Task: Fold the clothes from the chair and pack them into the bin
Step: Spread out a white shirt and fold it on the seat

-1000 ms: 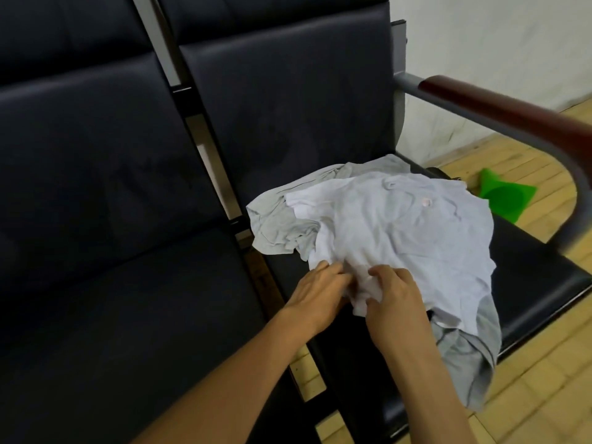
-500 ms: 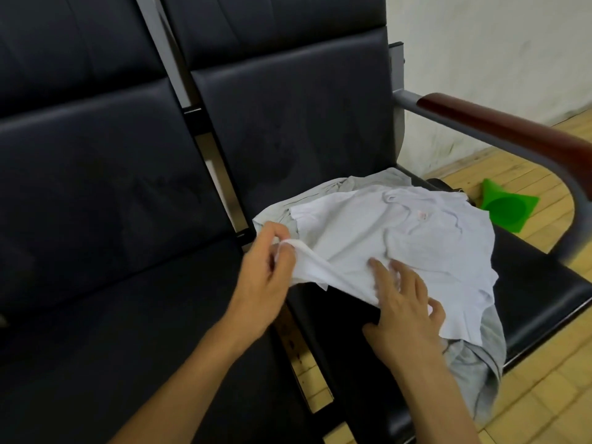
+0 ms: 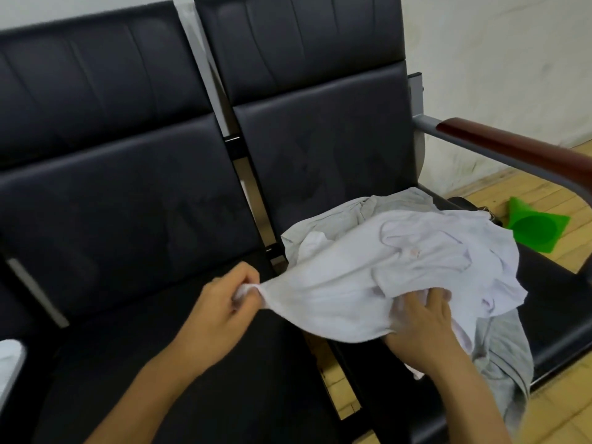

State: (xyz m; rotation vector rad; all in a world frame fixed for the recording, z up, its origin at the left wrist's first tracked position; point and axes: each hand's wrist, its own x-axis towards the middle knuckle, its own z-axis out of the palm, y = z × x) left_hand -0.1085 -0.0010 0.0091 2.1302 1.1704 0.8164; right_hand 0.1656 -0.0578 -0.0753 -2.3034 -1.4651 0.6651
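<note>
On the right-hand seat of the black chair [image 3: 320, 149], at roughly three o'clock from the viewer, lies a white garment [image 3: 400, 270] spread over a grey garment [image 3: 499, 344], both unfolded. Left hand [image 3: 221, 312] pinches a bunched corner of the white garment and draws it toward nine o'clock, across the gap between seats. Right hand [image 3: 423, 322] lies on the cloth's near edge with fingers curled into it; whether it grips or merely presses, I cannot tell. No bin is in view. Judgement: task at its opening stage; no item folded, none packed.
</note>
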